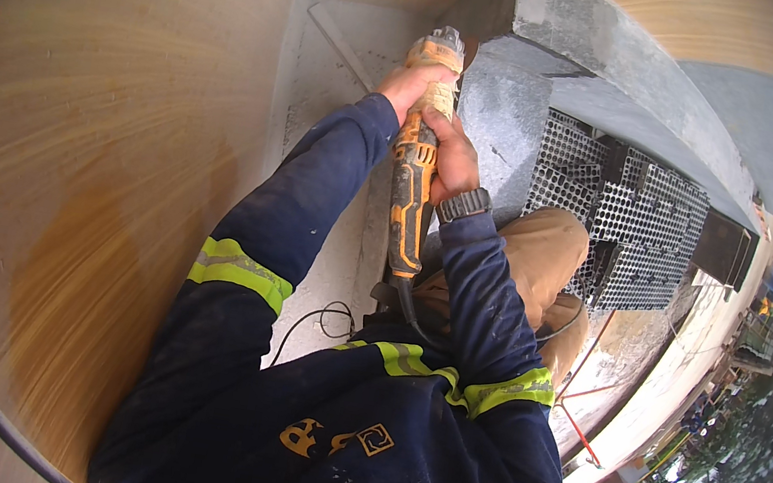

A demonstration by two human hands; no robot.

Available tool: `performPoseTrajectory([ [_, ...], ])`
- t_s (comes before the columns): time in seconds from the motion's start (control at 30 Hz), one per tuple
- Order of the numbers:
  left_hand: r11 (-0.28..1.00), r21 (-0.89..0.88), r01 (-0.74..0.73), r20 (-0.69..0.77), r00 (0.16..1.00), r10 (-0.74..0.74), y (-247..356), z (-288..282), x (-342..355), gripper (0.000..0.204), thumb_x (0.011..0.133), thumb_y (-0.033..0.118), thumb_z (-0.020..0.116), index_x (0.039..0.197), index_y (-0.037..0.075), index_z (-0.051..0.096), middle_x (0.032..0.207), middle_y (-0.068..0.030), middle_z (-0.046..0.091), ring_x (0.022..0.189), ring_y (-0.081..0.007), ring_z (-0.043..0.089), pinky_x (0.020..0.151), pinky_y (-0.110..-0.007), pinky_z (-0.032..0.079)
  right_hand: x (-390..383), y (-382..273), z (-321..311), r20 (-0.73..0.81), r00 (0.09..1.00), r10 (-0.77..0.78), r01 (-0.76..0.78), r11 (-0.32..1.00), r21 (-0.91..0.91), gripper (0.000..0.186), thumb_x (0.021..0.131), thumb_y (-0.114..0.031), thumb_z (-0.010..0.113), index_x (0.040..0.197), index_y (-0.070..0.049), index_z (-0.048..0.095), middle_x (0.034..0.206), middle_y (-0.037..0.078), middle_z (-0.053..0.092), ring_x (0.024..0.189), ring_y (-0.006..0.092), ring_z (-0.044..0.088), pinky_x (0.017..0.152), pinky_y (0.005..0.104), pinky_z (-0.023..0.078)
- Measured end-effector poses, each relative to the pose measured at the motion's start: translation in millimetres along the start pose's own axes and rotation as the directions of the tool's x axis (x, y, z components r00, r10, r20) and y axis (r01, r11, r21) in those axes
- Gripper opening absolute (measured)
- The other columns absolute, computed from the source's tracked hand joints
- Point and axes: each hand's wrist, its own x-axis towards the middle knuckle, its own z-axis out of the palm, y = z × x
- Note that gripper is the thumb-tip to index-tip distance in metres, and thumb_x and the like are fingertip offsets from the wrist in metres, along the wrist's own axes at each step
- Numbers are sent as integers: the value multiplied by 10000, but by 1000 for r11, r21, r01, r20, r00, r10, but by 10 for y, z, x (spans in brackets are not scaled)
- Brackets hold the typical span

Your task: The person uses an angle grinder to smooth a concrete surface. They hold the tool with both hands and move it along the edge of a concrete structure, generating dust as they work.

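An orange and black corded power tool with a long slim body stands out in front of me, its head pointing away. Tan tape is wrapped round its neck. My left hand is closed round the upper part, just behind the dusty head. Below it, my right hand grips the body from the right side, thumb along the tape. The working end is hidden beyond the head, close to a grey concrete-like block. A black cord runs from the tool's near end down toward my lap.
A tall tan, streaked panel rises close on my left. A grey slab overhangs at the upper right. Stacked perforated blocks stand beyond my bent knee. A thin red rod and foliage lie further right.
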Motion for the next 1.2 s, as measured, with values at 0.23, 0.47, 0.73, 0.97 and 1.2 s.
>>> performPoseTrajectory([
  [0.23,1000,-16,1,36,999,-1,21,-21,40,421,816,232,746,1153,21,607,949,-99,647,825,-220,649,745,-361,542,-62,-53,86,-33,999,-19,18,1000,-25,418,986,-212,587,1351,-40,479,1027,81,640,815,178,657,705,333,575],
  [0.47,1000,-7,-24,26,999,24,87,87,-85,388,819,228,742,1126,21,625,946,-94,651,823,-214,648,744,-357,539,-101,-94,50,-24,999,-25,24,999,-27,571,949,-198,643,1456,-36,437,1104,114,637,906,200,651,765,341,555],
  [0.73,1000,-13,-28,37,999,28,95,106,-78,385,831,224,736,1141,24,628,950,-97,658,825,-210,656,750,-358,545,-154,-153,74,-22,999,-38,37,999,-37,571,947,-186,639,1455,-27,433,1107,119,639,911,201,653,766,341,557],
  [0.97,999,-24,-27,52,998,28,113,149,-96,379,835,218,735,1143,27,626,944,-94,659,812,-208,659,743,-354,550,-211,-223,107,-40,998,-45,42,998,-55,586,946,-175,639,1468,-23,419,1121,121,640,911,199,656,762,338,561],
  [1.2,999,-14,-29,55,998,30,155,189,-134,392,833,218,742,1152,24,620,946,-96,660,813,-209,660,742,-352,551,-272,-274,163,-57,996,-72,69,997,-45,617,940,-164,651,1486,-26,400,1138,121,637,903,202,659,752,340,565],
])
